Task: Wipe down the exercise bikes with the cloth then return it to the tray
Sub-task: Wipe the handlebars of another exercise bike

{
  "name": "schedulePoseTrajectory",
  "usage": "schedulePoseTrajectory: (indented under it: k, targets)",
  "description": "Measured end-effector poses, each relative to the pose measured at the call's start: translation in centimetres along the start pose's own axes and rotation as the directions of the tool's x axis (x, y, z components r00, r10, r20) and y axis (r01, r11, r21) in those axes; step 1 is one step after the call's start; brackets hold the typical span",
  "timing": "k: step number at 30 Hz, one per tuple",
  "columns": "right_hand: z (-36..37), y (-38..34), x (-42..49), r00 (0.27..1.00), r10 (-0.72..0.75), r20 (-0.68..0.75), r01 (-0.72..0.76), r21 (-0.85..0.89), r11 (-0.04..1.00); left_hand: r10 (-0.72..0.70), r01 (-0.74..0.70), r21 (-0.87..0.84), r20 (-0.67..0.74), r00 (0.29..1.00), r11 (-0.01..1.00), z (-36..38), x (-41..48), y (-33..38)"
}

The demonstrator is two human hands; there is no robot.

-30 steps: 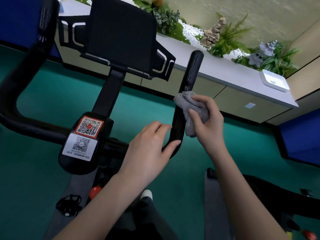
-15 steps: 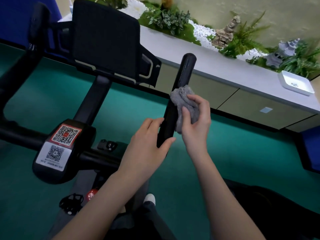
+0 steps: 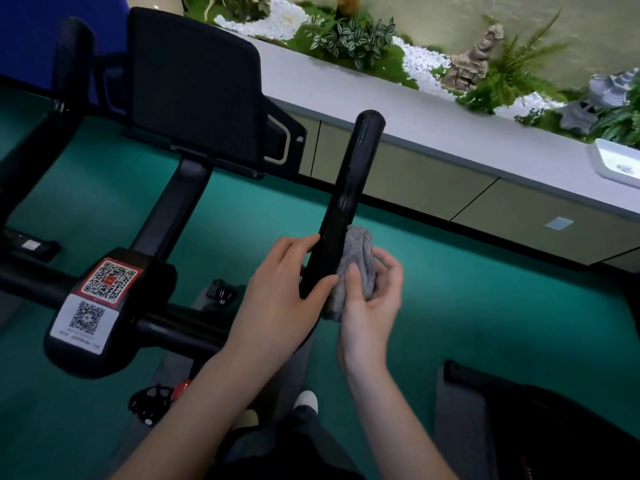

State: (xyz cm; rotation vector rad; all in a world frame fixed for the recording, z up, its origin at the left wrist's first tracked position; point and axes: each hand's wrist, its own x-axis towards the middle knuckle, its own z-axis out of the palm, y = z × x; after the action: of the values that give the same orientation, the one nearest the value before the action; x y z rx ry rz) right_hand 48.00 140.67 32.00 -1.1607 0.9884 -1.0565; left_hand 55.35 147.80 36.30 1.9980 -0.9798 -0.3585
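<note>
A black exercise bike fills the left and middle of the head view, with its right handlebar grip (image 3: 349, 188) rising toward the counter. My left hand (image 3: 280, 289) holds the lower part of that grip, thumb on one side and fingers on the other. My right hand (image 3: 372, 299) grips a bunched grey cloth (image 3: 353, 268) and presses it against the right side of the grip, low down beside my left thumb. A white tray (image 3: 613, 164) sits on the counter at the far right.
The bike's black console screen (image 3: 194, 88) and a stem with QR-code stickers (image 3: 100, 296) stand to the left. A long grey counter (image 3: 433, 133) with plants and stone ornaments runs behind. Another bike's dark seat (image 3: 540, 420) sits at lower right. The floor is teal.
My right hand has slid the cloth down the grip, from near its upper half to beside my left thumb. The view has shifted, so the tray sits further right.
</note>
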Motion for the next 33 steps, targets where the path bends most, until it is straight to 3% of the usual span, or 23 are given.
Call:
schedulePoseTrajectory:
  k: [7,10,13,15,20,26,33]
  targets:
    - [0.0,-1.1,2.8,1.0,0.001,0.023,-0.001,0.024,1.0,0.006,-0.006,0.0,-0.025,1.0,1.0,0.3,-0.1,0.2]
    - [-1.5,-0.4,2.0,0.992,0.125,0.033,-0.124,-0.018,0.992,0.002,-0.002,0.003,-0.016,1.0,1.0,0.3,-0.2,0.2]
    - [-1.9,0.2,0.3,0.954,0.254,0.162,-0.243,-0.084,0.966,0.003,-0.003,0.008,-0.02,1.0,1.0,0.3,-0.1,0.2]
    - [-1.4,0.3,-0.6,0.913,0.34,0.224,-0.343,-0.029,0.939,0.01,-0.01,0.01,-0.031,0.999,1.0,0.3,-0.1,0.2]
    - [0.4,-0.9,1.1,0.886,0.428,0.178,-0.454,0.15,0.878,0.007,-0.007,0.006,-0.029,1.0,1.0,0.3,-0.3,0.2]
    - [1.6,-2.8,4.9,0.947,0.315,0.068,-0.322,0.255,0.912,0.016,-0.016,-0.002,-0.03,0.999,1.0,0.3,-0.4,0.3]
    - [-0.5,-2.7,2.1,0.995,0.004,0.095,-0.009,0.051,0.999,0.021,-0.021,-0.003,-0.044,0.999,1.0,0.4,-0.2,0.1]
